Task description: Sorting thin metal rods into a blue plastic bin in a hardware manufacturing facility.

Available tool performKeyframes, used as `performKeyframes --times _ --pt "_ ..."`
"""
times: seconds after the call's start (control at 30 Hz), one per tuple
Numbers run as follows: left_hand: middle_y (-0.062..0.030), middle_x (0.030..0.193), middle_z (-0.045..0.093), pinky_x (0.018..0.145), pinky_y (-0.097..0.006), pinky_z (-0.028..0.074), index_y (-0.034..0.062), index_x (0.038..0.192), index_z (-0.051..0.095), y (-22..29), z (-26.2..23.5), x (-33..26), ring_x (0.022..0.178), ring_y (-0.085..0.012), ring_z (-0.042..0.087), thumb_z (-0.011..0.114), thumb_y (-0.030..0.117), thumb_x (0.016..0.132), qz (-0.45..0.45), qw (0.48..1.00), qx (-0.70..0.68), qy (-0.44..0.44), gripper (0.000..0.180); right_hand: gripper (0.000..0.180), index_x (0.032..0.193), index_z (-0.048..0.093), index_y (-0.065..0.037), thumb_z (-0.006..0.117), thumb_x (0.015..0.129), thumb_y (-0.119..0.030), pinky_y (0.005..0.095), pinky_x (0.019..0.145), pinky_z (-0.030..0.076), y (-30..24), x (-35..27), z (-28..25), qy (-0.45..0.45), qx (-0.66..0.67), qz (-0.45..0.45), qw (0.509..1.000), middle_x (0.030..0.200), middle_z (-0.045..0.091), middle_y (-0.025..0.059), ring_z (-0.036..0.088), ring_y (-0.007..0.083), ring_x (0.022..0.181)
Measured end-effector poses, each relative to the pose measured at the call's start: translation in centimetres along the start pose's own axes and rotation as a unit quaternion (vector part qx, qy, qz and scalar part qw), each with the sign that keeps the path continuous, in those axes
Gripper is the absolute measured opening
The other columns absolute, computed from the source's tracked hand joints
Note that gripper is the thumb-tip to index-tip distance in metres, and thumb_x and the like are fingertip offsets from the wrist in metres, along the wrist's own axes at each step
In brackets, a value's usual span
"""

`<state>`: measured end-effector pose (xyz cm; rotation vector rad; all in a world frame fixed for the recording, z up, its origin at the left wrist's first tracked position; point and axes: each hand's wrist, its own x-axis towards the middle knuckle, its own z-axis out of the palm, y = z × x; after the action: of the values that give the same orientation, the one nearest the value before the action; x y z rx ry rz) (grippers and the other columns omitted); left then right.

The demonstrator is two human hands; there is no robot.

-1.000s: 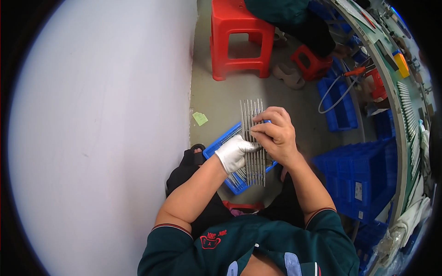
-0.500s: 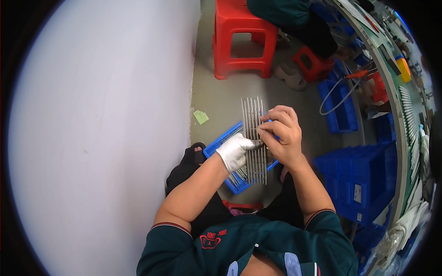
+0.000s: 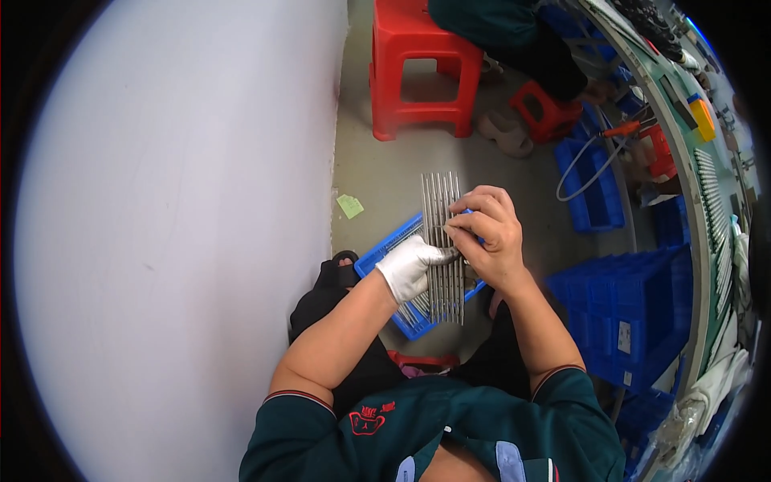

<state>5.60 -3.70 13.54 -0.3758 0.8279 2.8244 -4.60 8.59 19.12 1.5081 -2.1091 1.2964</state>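
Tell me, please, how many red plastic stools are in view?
2: a large red stool on the floor ahead by the white wall, and a small red stool to its right, partly covered by a seated person's dark trouser leg.

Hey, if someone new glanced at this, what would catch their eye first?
Mid-frame, the gloved left hand and bare right hand grip a flat row of thin metal rods over a blue tray on the lap. A bright red stool stands on the floor beyond, and stacked blue bins sit to the right.
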Motion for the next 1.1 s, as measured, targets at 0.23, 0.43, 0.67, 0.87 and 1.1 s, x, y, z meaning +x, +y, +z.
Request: performKeyframes --times 0.23,0.43,0.67,0.87,1.1 --pt "-0.0080 0.114 0.060 0.088 -0.032 0.054 0.0025 0.122 0.052 0.2 0.2 -0.1 0.103 -0.0191 0.063 0.060 -0.002 0.085 -0.017 1.000 -0.006 0.000 0.038 0.014 0.074 0.065 -0.010 0.072 0.063 -0.005 0.0379 0.080 0.040 -0.2 0.2 -0.2 -0.009 -0.031 -0.027 0.999 0.092 0.065 0.0002 0.057 0.0247 0.094" --pt "-0.0082 0.113 0.061 0.088 -0.032 0.054 0.0028 0.122 0.052 0.2 0.0 -0.1 0.104 -0.0193 0.063 0.060 -0.002 0.086 -0.012 1.000 0.001 -0.005 0.038 0.014 0.075 0.066 -0.011 0.073 0.063 -0.006 0.0380 0.081 0.040 -0.2 0.2 0.4 -0.004 -0.040 -0.034 0.999 0.093 0.065 -0.0002 0.056 0.0249 0.096" --pt "-0.0072 0.114 0.060 0.089 -0.032 0.053 0.0031 0.122 0.053 0.6 0.2 -0.6 0.104 -0.0182 0.062 0.059 -0.003 0.084 -0.027 1.000 0.011 0.002 0.039 0.014 0.074 0.066 -0.012 0.074 0.063 -0.007 0.0388 0.082 0.040 0.0 0.1 0.5 -0.017 -0.027 -0.023 0.999 0.095 0.065 -0.0003 0.056 0.0251 0.098" --pt "-0.0067 0.111 0.062 0.087 -0.031 0.054 0.0048 0.120 0.054 -0.5 -0.4 -0.1 0.102 -0.0184 0.063 0.059 -0.002 0.084 0.004 0.999 0.049 0.015 0.037 0.015 0.073 0.065 -0.011 0.073 0.062 -0.006 0.0388 0.084 0.040 -0.3 0.0 0.8 -0.033 -0.049 -0.060 0.996 0.094 0.065 -0.0011 0.057 0.0243 0.099" --pt "-0.0092 0.113 0.062 0.085 -0.037 0.056 0.0029 0.120 0.054 0.5 0.3 -0.3 0.103 -0.0222 0.064 0.058 0.002 0.088 -0.022 1.000 -0.006 0.015 0.032 0.011 0.073 0.065 -0.010 0.072 0.065 -0.006 0.0384 0.084 0.041 0.3 0.5 -0.5 0.023 -0.022 -0.011 0.999 0.090 0.065 0.0016 0.057 0.0255 0.095"
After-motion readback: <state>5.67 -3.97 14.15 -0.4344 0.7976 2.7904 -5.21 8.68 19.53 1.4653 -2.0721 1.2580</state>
